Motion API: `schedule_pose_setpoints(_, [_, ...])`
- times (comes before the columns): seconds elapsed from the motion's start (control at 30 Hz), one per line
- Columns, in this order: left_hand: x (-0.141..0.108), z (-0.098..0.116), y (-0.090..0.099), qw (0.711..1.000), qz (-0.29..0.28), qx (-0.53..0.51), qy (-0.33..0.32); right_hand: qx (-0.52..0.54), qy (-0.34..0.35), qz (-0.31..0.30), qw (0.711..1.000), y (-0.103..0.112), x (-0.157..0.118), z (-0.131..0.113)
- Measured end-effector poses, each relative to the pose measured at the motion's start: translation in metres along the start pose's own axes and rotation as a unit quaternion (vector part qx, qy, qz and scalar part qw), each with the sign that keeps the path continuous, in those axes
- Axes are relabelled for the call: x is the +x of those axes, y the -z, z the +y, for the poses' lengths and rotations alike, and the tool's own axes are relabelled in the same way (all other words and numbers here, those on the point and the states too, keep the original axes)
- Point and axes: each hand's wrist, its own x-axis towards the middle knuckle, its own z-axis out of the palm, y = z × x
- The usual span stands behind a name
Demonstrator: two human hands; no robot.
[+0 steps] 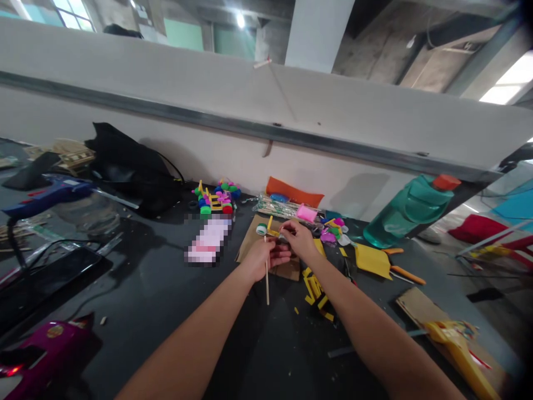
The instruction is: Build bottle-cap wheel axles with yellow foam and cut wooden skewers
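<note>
Both hands meet above a piece of brown cardboard (250, 244). A thin wooden stick (267, 286) runs through the grip of my left hand (265, 259), its lower end pointing toward me. That hand's other fingers are partly curled, palm up. My right hand (297, 238) is closed in a pinch just above it, on something small and greyish that I cannot make out. Just beyond the fingertips are a yellow strip frame (271, 226) and a round white-and-green wheel-like piece (261, 229); whether they are joined is unclear.
Colourful small wheeled models (216, 200) stand behind a blurred-out phone-like rectangle (208, 240). Yellow strips (314, 286) lie under my right forearm. At right are orange-handled scissors (406, 274), a teal bottle (406, 214) and a yellow glue gun (458, 350); a purple tool (54, 350) lies front left.
</note>
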Motion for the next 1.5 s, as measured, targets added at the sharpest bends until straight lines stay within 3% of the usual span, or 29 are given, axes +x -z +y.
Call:
schedule_pose_setpoints(0.97, [-0.0007, -0.002, -0.0023, 1.0, 0.008, 0.01, -0.009, -0.075, 0.018, 0.018, 0.997, -0.0004, 0.0001, 0.0021])
schedule_pose_setpoints(1.5, [0.0009, -0.0022, -0.001, 1.0, -0.004, 0.01, -0.005, -0.065, 0.042, 0.013, 0.997, -0.0044, -0.001, 0.0059])
